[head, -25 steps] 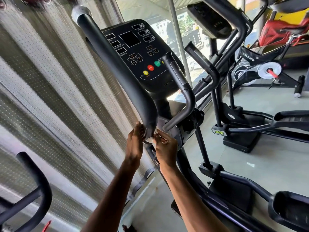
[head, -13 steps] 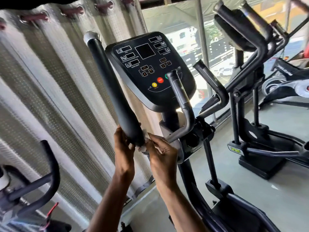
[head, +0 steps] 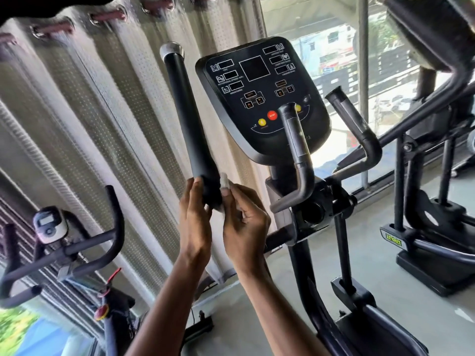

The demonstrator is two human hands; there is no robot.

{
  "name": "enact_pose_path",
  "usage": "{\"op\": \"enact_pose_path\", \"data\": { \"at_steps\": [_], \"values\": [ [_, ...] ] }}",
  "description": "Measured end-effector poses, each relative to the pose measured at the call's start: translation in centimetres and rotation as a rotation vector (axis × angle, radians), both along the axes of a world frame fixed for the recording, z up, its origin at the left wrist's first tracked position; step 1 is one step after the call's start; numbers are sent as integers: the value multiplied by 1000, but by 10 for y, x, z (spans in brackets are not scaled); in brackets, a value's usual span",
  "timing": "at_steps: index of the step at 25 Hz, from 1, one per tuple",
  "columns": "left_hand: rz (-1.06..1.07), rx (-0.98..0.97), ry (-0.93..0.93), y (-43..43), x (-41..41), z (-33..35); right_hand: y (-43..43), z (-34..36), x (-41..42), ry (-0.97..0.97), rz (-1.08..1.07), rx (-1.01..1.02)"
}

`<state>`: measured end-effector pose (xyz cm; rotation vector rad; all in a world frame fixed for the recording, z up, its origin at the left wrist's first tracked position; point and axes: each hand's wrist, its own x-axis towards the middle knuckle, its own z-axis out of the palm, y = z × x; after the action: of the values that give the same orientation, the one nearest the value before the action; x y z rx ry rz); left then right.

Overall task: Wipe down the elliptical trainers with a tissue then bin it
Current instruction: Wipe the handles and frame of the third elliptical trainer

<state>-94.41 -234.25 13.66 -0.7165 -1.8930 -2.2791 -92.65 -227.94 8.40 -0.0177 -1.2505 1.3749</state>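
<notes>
White tissue [head: 224, 181], pinched in the right hand's [head: 244, 224] curled fingers, presses on the handle's [head: 190, 119] lower end; the left hand's [head: 195, 222] fingers, together and nearly straight, steady the other side. Wiping step in hand: next, I judge, slide upward along its long axis, leaning up-left to 1 chrome cap [head: 171, 50].
</notes>
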Motion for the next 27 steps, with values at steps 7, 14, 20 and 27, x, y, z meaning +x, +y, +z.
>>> {"op": "enact_pose_path", "data": {
  "at_steps": [7,14,20,27],
  "values": [
    [-3,-49,9,-3,-4,-3,-2,-3,0,-11,30,-64],
    [25,-63,68,-4,-8,-19,8,-10,-2,-94,16,33],
    [162,-59,81,5,-5,-26,20,-25,-9,-103,15,111],
    [320,-40,155,22,-3,-32,46,-49,-27,-126,33,237]
  ]
}}
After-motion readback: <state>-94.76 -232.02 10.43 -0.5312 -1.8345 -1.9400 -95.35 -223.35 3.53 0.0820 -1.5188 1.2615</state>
